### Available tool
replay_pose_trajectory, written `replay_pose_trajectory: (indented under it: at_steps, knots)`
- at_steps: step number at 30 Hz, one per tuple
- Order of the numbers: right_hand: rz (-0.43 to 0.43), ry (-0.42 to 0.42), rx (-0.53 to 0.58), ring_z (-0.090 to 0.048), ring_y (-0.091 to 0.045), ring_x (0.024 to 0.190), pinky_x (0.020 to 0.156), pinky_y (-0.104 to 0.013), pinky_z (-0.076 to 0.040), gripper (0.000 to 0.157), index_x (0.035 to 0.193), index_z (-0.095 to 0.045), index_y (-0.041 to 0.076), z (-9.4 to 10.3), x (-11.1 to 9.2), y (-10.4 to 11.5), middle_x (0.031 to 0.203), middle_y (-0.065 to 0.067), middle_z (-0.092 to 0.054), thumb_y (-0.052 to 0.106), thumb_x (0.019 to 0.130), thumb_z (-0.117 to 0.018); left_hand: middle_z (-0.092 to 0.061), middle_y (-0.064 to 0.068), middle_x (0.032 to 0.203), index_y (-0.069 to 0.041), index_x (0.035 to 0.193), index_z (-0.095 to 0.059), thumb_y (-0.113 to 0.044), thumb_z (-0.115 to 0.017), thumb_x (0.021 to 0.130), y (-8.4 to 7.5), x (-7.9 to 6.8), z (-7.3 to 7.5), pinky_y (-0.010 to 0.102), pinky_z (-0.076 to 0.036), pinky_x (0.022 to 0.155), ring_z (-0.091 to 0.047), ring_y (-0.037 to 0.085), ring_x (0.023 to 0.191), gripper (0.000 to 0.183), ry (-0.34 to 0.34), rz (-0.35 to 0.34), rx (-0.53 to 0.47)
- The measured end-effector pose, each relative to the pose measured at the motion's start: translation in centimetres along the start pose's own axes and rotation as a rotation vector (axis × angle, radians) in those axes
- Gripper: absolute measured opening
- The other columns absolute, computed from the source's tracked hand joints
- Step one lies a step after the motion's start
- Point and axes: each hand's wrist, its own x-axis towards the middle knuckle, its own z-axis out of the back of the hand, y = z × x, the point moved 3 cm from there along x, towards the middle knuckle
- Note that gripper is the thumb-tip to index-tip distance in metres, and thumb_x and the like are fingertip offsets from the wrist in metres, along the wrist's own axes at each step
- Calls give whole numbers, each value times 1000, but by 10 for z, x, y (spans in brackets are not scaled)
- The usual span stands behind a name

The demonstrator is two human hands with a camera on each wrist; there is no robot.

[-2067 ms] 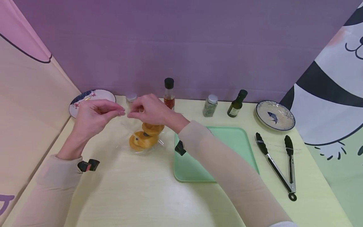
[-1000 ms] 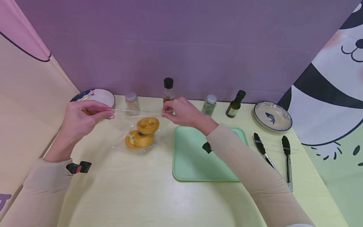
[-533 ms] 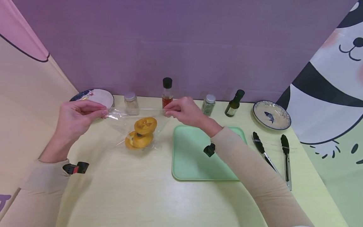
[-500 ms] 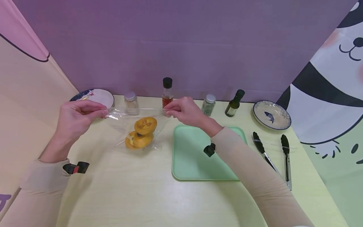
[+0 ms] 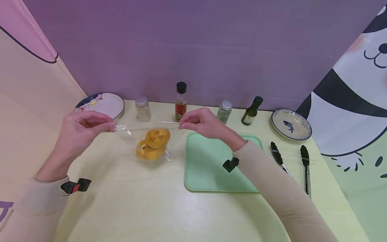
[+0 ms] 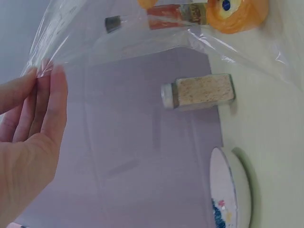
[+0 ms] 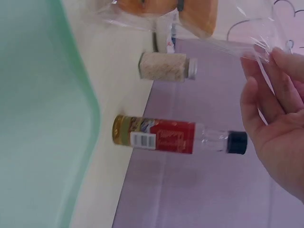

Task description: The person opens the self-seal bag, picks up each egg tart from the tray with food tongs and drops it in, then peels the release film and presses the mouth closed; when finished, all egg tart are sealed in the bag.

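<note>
Stretched between both hands is a clear plastic bag (image 5: 130, 134) with two round golden bread rolls (image 5: 157, 138) inside, one lying over the other. My left hand (image 5: 84, 129) pinches the bag's upper left corner between thumb and fingertips. On the other side my right hand (image 5: 204, 123) pinches the upper right corner. In the left wrist view the film (image 6: 156, 42) runs taut from the fingertips, with part of a roll (image 6: 237, 14) showing through. The right wrist view shows the rolls (image 7: 199, 14) hanging low in the bag beside the right hand (image 7: 280, 104).
Along the back stand a floral plate (image 5: 110, 104), a jar of pale grains (image 5: 143, 110), a red-labelled bottle (image 5: 180, 109), a herb jar (image 5: 224, 112), a dark green bottle (image 5: 251, 111) and a fish-patterned plate (image 5: 299, 129). A green tray (image 5: 208, 168) and black-tipped tongs (image 5: 306, 168) lie on the right.
The hands were close together and have spread apart, the right moving rightward and the left slightly leftward, drawing the bag's top edge out wide. The rolls stay near the same spot.
</note>
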Motion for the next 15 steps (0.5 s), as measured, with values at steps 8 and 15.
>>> replay_pose_trajectory:
  at_steps: [8, 15]
  knots:
    - [-32, 210, 306, -70, -27, 87, 77, -43, -56, 20, 105, -63, -8, -8, -10, 12, 96, -20, -70, 3, 89, -62, -71, 13, 80, 12, 96, -62, 9, -68, 79, -15, -14, 9, 33, -56, 68, -71, 25, 68, 18, 174, 109, -297]
    - [-264, 201, 452, -69, -27, 86, 79, -40, -56, 22, 108, -62, -7, -21, -4, -9, 99, -22, -68, 6, 91, -59, -71, 8, 83, -1, 96, -67, 0, -70, 81, 15, 1, 6, 36, -57, 69, -70, 23, 73, 15, 244, 367, -208]
